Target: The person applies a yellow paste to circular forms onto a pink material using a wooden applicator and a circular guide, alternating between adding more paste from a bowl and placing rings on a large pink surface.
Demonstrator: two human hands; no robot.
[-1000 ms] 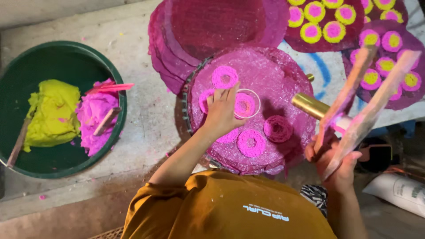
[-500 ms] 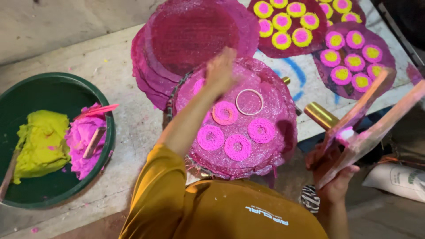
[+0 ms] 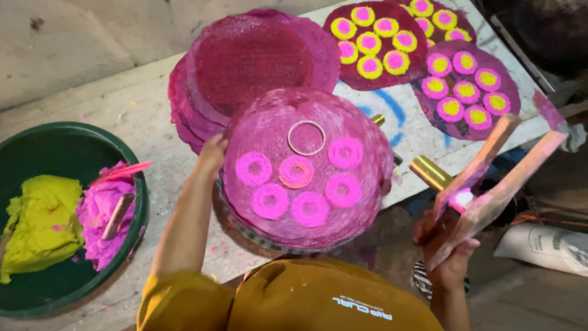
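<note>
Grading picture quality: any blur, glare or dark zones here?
Head view: mostly sharp; the round pink tray and green bowl are evenly lit, no glare; the right hand and its wooden press look slightly soft; the upper-right corner is in deep shadow.

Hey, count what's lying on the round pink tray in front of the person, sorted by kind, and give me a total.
Bright pink rings: 5
Orange-tinged pink ring: 1
Bare metal ring: 1
Total on the round pink tray: 7
Not counted: the pair of wooden slats held off the tray in the right hand.
</note>
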